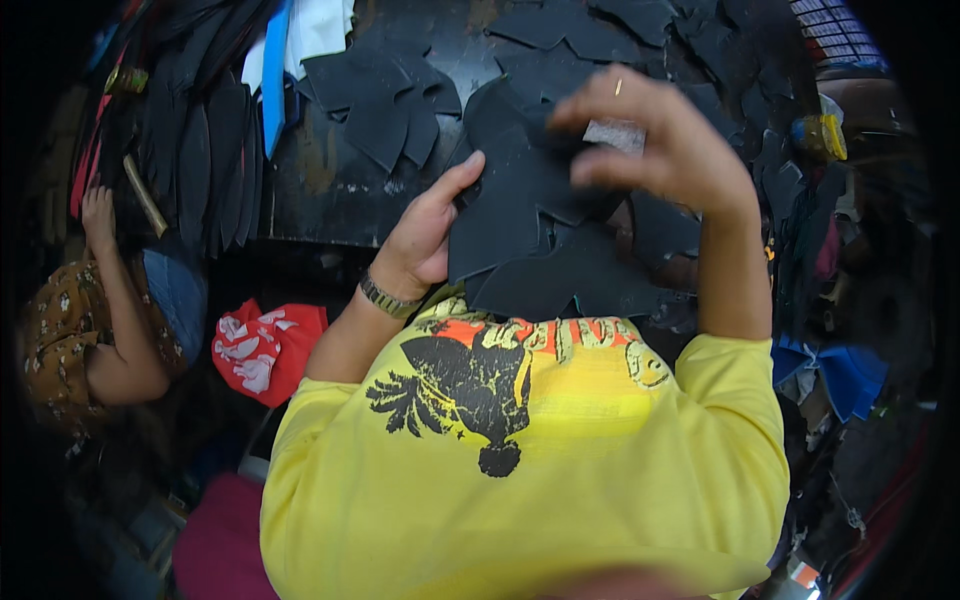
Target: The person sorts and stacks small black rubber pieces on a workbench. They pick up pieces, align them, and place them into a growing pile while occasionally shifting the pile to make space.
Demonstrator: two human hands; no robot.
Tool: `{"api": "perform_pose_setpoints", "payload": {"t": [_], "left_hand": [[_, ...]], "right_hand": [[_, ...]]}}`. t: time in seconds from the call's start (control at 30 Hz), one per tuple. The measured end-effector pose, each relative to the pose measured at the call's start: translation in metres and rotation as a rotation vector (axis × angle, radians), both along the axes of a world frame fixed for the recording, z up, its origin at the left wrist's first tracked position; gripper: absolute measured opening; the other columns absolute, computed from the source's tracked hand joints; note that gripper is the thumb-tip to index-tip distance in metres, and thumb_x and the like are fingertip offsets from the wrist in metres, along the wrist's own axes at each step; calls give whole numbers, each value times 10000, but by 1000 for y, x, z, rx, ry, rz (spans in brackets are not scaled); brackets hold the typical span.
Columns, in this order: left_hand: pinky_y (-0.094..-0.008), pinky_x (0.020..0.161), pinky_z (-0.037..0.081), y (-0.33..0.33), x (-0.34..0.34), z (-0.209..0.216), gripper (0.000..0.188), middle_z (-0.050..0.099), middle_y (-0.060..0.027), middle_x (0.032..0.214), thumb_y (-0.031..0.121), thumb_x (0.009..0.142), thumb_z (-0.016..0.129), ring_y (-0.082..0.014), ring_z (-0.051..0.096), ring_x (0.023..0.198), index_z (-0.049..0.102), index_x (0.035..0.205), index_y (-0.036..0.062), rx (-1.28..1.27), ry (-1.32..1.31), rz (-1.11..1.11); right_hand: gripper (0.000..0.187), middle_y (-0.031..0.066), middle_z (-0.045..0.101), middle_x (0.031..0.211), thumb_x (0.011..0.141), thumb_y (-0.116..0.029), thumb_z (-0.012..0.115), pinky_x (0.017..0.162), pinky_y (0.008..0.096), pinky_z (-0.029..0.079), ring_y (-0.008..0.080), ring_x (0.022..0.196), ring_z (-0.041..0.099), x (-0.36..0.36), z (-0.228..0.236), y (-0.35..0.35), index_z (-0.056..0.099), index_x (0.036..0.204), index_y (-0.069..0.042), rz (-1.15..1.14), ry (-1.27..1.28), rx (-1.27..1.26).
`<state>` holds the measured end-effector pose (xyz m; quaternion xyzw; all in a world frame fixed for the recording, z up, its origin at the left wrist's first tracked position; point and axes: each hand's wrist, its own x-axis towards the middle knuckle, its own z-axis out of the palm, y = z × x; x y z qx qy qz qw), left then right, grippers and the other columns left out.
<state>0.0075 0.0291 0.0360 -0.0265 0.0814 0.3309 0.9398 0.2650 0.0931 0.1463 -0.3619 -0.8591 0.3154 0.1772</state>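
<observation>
My left hand [430, 225] grips the left edge of a large black cut sheet piece [500, 190], thumb on top and the other fingers mostly hidden beneath. The piece looks flat and matte, with pointed, notched edges. Above its right side hovers my right hand [665, 140], blurred by motion, with thumb and fingers curved apart and nothing seen between them. Behind these fingers shows a small pale grey patch [615, 135]. Another black cut piece [570, 275] lies close to my body, under the held one.
More black cut pieces [385, 100] lie on the dark table [320, 190]. Long black strips [215, 150] hang at the left beside a blue strip [273, 80]. A co-worker's hand [98, 215] is at far left. A red patterned cloth [268, 350] sits below the table edge.
</observation>
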Motion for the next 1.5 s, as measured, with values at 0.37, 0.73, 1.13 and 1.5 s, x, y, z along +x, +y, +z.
{"api": "perform_pose_setpoints", "payload": {"t": [0.37,0.73,1.13,1.5], "left_hand": [[-435,1020,531,-1,7,7,650,574,-196,1376,518,1056,368,-293,622,1212,419,1458,10,33,105,-10],[-439,1125,423,0,9,-7,512,555,-182,1412,370,1077,402,-290,561,1289,474,1432,8,60,-183,43],[-448,1097,466,6,13,-4,507,570,-203,1380,333,1069,439,-303,582,1263,450,1429,-23,73,-96,-23],[-435,1056,511,6,10,-14,437,583,-227,1353,213,1067,445,-306,612,1224,469,1387,-84,106,-8,-55]], "right_hand": [[537,120,597,1183,728,-130,824,994,406,415,304,1151,531,-24,-2,-48,620,1216,-36,-171,-208,200],[229,-24,625,948,827,12,749,781,215,473,62,867,592,7,8,-6,653,1030,-36,-196,693,-541],[151,-67,610,737,840,-97,749,549,201,356,58,601,506,36,-53,92,680,968,-136,-666,802,-611],[164,-113,553,712,835,-94,759,521,173,270,16,550,386,31,-60,90,688,972,-152,-708,862,-580]]}}
